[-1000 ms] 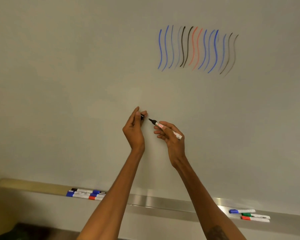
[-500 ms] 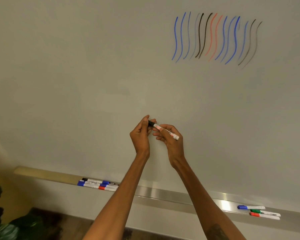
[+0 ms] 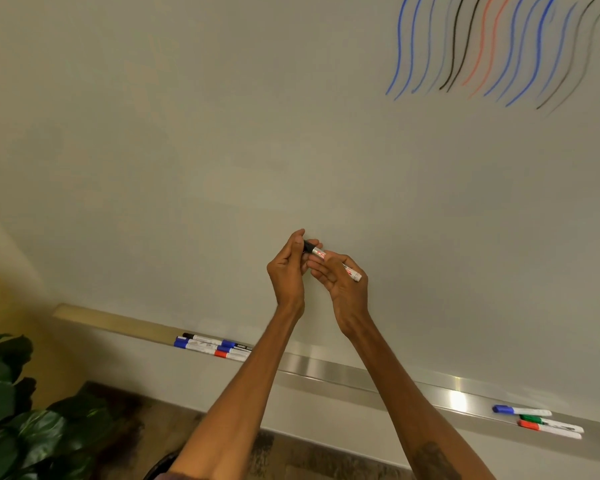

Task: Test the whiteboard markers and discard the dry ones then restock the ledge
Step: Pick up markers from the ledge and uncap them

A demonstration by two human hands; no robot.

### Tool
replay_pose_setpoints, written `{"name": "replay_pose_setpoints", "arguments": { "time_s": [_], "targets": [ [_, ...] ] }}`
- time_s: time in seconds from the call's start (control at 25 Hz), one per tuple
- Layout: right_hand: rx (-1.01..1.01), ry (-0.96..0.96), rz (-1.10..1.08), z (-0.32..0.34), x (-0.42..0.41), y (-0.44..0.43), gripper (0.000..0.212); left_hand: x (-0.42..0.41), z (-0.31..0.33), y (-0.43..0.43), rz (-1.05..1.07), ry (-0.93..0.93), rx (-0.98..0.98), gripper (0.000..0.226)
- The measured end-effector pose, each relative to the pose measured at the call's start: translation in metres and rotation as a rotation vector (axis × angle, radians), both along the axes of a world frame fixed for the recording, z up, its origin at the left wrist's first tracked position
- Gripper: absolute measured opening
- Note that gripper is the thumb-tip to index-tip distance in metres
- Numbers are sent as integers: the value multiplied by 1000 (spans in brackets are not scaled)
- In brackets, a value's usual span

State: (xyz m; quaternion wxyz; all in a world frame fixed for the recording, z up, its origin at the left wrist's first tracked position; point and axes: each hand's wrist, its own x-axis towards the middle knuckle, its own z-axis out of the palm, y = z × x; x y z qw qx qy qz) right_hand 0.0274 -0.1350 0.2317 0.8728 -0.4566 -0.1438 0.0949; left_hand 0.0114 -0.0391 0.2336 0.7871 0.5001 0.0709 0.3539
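Two hands [image 3: 286, 271], slim cylindrical marker [image 3: 317, 252], black cap [image 3: 308, 245]

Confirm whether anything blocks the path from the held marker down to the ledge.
Nothing visible does. The right hand grips the black marker, the left hand pinches its cap end, and open space runs down to the ledge. The left marker group and right marker group lie on it, off to either side.

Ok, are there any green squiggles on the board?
No, the wavy lines on the whiteboard are only blue, black and red, some of them faint.
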Motion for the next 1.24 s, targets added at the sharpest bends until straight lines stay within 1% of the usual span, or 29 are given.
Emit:
{"name": "replay_pose_setpoints", "arguments": {
  "time_s": [0.16,0.28,0.36,0.48,0.56,0.72,0.84,0.96,1.12,1.16,1.24],
  "targets": [
    [-138,57,88,-27,1,14,29,-8,-34,28,33,90,-18,25],
    [-258,86,35,-61,-3,26,21,-14,-68,48,106,173,-106,25],
    [-402,16,-11,-85,-1,31,16,-18,-89,62,138,236,-140,24],
    [-665,-128,18,-120,3,38,12,-25,-121,78,169,342,-140,23],
    [-791,-203,39,-143,6,42,14,-28,-143,87,179,418,-121,21],
    [-962,-318,80,-181,10,51,16,-32,-179,104,157,545,-73,10],
    [-1123,-371,98,-207,14,58,17,-36,-202,115,110,640,-63,10],
    [-1245,-373,66,-230,17,61,19,-38,-225,124,50,729,-48,15],
    [-1441,-366,2,-257,21,54,22,-42,-245,138,-13,842,20,16],
    [-1497,-361,3,-265,22,52,23,-44,-251,143,-34,871,58,17],
    [-1566,-354,8,-280,24,47,23,-46,-262,152,-76,950,203,18]
  ]
}}
